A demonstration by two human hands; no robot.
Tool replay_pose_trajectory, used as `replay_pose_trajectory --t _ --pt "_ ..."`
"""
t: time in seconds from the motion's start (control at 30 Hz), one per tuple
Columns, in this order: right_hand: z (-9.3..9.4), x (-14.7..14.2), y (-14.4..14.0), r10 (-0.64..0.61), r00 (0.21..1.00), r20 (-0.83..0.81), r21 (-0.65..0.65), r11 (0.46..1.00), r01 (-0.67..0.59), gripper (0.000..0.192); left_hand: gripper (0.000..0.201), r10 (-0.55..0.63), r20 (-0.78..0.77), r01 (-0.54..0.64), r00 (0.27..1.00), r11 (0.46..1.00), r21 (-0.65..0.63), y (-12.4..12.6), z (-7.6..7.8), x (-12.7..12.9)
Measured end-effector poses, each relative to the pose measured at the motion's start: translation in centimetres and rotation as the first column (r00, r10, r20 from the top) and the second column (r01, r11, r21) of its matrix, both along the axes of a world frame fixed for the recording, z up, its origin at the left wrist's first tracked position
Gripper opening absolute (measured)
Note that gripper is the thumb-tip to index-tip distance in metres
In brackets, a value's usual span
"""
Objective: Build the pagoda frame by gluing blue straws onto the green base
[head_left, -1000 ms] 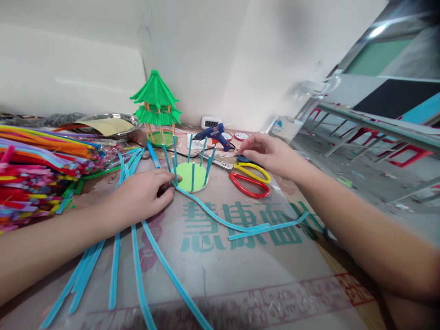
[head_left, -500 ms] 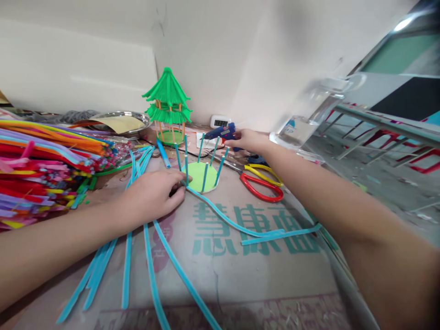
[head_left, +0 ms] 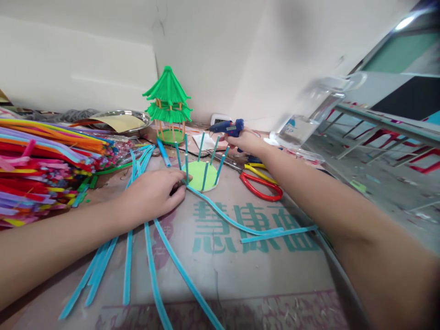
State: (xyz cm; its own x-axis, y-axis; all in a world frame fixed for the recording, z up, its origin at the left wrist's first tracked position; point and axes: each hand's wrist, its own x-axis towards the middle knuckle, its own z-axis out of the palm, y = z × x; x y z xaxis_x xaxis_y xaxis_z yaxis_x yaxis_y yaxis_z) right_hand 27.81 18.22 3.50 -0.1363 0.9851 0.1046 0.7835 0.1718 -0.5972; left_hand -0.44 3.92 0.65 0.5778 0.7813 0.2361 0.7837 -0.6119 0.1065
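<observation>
My left hand rests on the table, its fingertips pressing the end of a long blue pipe cleaner against the edge of a green disc. Several short blue posts stand upright on that disc. My right hand grips a blue hot glue gun and holds it lifted just behind the disc, nozzle pointing left. A finished green pagoda model stands farther back.
A thick pile of coloured pipe cleaners fills the left side. Loose blue pipe cleaners lie in front. Red and yellow scissors lie right of the disc. A metal tray and a clear plastic container stand at the back.
My right hand reached from the scissors to the glue gun, took hold of it and lifted it off the table. My left hand stayed on the pipe cleaner end.
</observation>
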Motion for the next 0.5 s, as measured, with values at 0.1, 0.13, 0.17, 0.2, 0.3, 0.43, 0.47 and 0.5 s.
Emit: replay_pose_trajectory --t 0.1,0.13,0.17,0.2,0.3,0.43,0.47,0.5 --pt "0.7 0.5 -0.8 0.061 0.992 -0.112 0.017 0.998 -0.06 0.019 0.022 -0.004 0.0 0.004 1.0 1.0 0.004 0.0 0.0 -0.1" --pt "1.0 0.7 -1.3 0.084 0.984 -0.159 0.028 0.996 -0.081 0.017 0.023 -0.004 -0.002 0.004 1.0 1.0 0.007 0.0 0.0 -0.1" --pt "1.3 0.9 -1.9 0.107 0.972 -0.209 0.048 0.994 -0.099 0.015 0.023 -0.004 -0.002 0.004 1.0 1.0 0.01 0.0 0.0 -0.1" --pt "1.6 1.2 -2.7 0.122 0.961 -0.25 0.077 0.991 -0.106 0.013 0.024 -0.003 -0.002 0.003 1.0 1.0 0.011 0.0 0.0 -0.1" --pt "2.0 2.4 -5.8 0.122 0.947 -0.299 0.209 0.976 -0.06 0.017 0.023 0.0 -0.01 0.0 1.0 1.0 0.008 0.0 0.1 -0.1" --pt "1.6 4.3 -11.2 0.199 0.907 -0.37 0.358 0.932 -0.058 0.026 0.023 0.014 -0.025 -0.014 1.0 1.0 0.022 0.0 0.2 0.0" --pt "1.4 4.6 -12.5 0.234 0.912 -0.337 0.352 0.93 -0.108 0.028 0.023 0.024 -0.027 -0.023 0.999 1.0 0.019 0.0 0.2 0.1" --pt "1.3 4.8 -13.8 0.263 0.927 -0.267 0.351 0.923 -0.161 0.032 0.022 0.033 -0.03 -0.033 0.999 0.999 0.014 0.0 0.2 0.1"
